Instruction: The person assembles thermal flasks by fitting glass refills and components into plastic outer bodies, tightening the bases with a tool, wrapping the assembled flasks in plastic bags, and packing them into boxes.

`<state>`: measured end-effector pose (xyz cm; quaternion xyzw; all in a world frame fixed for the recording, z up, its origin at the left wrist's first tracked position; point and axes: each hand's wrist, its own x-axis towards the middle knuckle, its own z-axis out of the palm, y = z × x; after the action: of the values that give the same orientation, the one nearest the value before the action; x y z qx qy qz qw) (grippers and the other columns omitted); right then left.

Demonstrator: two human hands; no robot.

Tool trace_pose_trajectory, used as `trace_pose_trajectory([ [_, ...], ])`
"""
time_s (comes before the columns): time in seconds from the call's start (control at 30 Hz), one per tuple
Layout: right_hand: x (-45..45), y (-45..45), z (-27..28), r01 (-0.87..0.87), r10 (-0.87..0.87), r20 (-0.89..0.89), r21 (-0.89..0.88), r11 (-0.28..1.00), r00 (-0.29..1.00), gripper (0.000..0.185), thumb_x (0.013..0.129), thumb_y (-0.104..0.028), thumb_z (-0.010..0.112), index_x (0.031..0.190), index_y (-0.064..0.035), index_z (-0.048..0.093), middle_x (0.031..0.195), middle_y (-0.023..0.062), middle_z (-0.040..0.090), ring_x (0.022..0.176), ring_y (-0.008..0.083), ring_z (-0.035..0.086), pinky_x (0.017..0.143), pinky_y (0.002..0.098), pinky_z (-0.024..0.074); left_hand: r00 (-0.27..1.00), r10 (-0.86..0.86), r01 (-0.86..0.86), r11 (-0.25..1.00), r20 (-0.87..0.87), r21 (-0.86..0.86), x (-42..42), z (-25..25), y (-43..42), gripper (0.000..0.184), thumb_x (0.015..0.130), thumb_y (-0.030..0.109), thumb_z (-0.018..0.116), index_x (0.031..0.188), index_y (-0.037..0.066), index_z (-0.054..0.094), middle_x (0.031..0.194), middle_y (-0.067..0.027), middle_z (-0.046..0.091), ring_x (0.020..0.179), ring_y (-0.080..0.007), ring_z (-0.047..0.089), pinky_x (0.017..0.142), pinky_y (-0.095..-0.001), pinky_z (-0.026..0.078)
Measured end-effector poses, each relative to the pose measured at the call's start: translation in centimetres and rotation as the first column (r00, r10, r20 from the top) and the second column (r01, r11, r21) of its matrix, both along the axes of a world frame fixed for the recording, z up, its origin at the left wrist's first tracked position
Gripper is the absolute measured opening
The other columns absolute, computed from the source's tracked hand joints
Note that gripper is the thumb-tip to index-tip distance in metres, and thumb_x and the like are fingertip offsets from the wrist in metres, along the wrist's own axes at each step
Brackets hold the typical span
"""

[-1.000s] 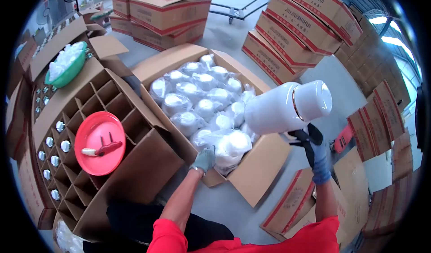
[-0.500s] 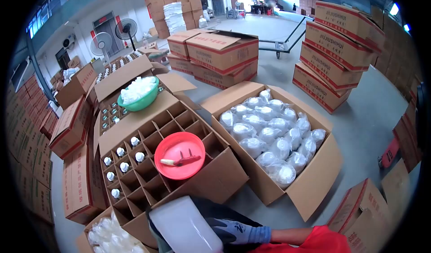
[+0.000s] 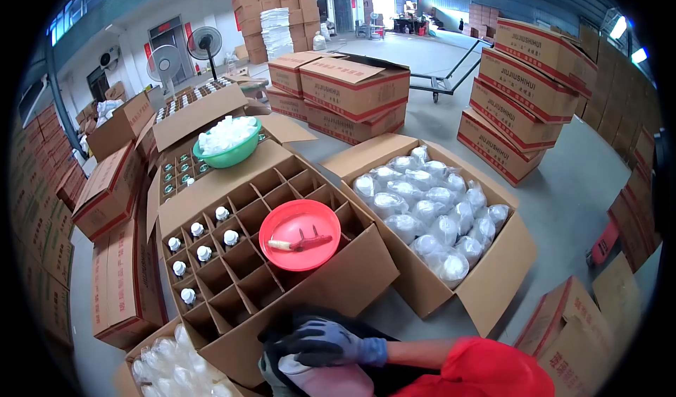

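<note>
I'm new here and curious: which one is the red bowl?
Find the open divided carton left of the carton of wrapped items. The red bowl rests on top. Unlike the green bowl, heaped with white pieces, it holds a red-handled tool.

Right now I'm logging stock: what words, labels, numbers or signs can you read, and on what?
"JIUJIUSHIHUI": stacked cartons at right.
Too small or blurred: the other characters on those, on the left carton, middle cartons and lower-right carton; markings on the red wall strips and red object.
</note>
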<state>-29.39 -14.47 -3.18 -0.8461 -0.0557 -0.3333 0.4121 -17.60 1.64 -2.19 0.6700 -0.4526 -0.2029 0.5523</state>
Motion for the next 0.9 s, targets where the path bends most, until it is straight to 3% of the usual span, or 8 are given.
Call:
trace_pose_trajectory([
  [0.17,-0.2,1.5,-2.1,-0.376,0.401,0.035,-0.279,0.884,0.915,0.041,0.093,-0.032,0.054,0.125,-0.0069,0.059,0.129,0.0138,0.056,0.122,0.0342,0.05,0.104,0.0532,0.0366,1.0,0.027,-0.026,1.0,0.013,-0.016,0.2,0.0,1.2,0.052,0.096,0.034,0.053,0.141,0.009,0.044,0.141,-0.011,0.047,0.125,-0.0299,0.046,0.108,-0.0451,0.037],
  [0.47,-0.9,0.7,-0.2,-0.282,0.297,-0.06,0.187,0.941,0.953,0.025,0.091,-0.017,0.061,0.113,-0.0077,0.065,0.118,0.0137,0.062,0.117,0.0307,0.054,0.102,0.0427,0.0403,0.998,0.053,-0.053,0.999,0.027,-0.014,0.6,-0.2,2.8,0.054,0.095,0.03,0.055,0.143,0.008,0.042,0.143,-0.013,0.045,0.129,-0.0312,0.043,0.11,-0.0447,0.035],
  [0.5,-1.0,1.7,-0.4,-0.156,0.156,-0.027,0.012,0.988,0.987,0.023,0.092,-0.014,0.061,0.113,-0.0062,0.066,0.117,0.0142,0.063,0.116,0.0294,0.055,0.101,0.0419,0.0414,0.998,0.051,-0.05,0.999,0.031,-0.017,0.6,-0.2,2.9,0.054,0.095,0.03,0.056,0.143,0.008,0.042,0.143,-0.0132,0.045,0.129,-0.0313,0.043,0.11,-0.0447,0.035],
  [0.6,-1.1,-4.4,-4.4,-0.206,0.232,-0.131,0.186,0.961,0.964,0.023,0.091,-0.017,0.065,0.109,-0.0041,0.068,0.116,0.014,0.063,0.115,0.0291,0.056,0.101,0.042,0.0412,0.998,0.055,-0.054,0.998,0.04,-0.02,0.6,-0.2,3.4,0.055,0.094,0.028,0.056,0.144,0.008,0.041,0.144,-0.0138,0.044,0.131,-0.0318,0.042,0.11,-0.0446,0.034],
  [0.63,-2.4,-6.1,-4.8,0.051,-0.064,-0.438,-0.04,0.998,0.897,0.024,0.091,-0.02,0.066,0.105,-0.0024,0.068,0.115,0.0137,0.063,0.115,0.0283,0.056,0.101,0.0413,0.0406,0.998,0.057,-0.056,0.998,0.04,-0.019,0.6,-0.2,3.5,0.056,0.094,0.028,0.057,0.144,0.008,0.041,0.144,-0.014,0.044,0.131,-0.0319,0.042,0.11,-0.0445,0.034],
  [0.77,-0.4,-1.5,-0.5,-0.258,0.282,-0.065,0.246,0.934,0.957,0.021,0.09,-0.019,0.066,0.106,-0.006,0.069,0.117,0.013,0.062,0.116,0.0274,0.055,0.102,0.04,0.0402,0.997,0.067,-0.066,0.998,0.048,-0.016,0.5,0.0,4.0,0.057,0.094,0.026,0.058,0.144,0.007,0.04,0.145,-0.0149,0.043,0.132,-0.0325,0.04,0.111,-0.0444,0.033],
  [0.83,0.1,-4.4,-3.9,-0.2,0.195,-0.163,-0.013,0.98,0.967,0.026,0.09,-0.018,0.066,0.114,-0.0067,0.066,0.122,0.0144,0.06,0.12,0.0281,0.052,0.104,0.0402,0.0394,0.996,0.07,-0.069,0.997,0.051,-0.022,0.6,-0.1,4.1,0.058,0.093,0.025,0.058,0.145,0.007,0.04,0.145,-0.0153,0.043,0.133,-0.0328,0.04,0.111,-0.0443,0.032],
  [0.9,-2.0,-6.4,-1.1,-0.021,0.048,-0.456,0.065,0.998,0.889,0.034,0.09,-0.021,0.066,0.12,-0.006,0.063,0.126,0.0149,0.059,0.122,0.0294,0.051,0.106,0.0416,0.0385,0.995,0.082,-0.081,0.997,0.052,-0.013,0.6,-0.1,4.5,0.058,0.093,0.024,0.059,0.145,0.007,0.04,0.146,-0.0158,0.043,0.134,-0.0331,0.039,0.112,-0.0442,0.032],
])
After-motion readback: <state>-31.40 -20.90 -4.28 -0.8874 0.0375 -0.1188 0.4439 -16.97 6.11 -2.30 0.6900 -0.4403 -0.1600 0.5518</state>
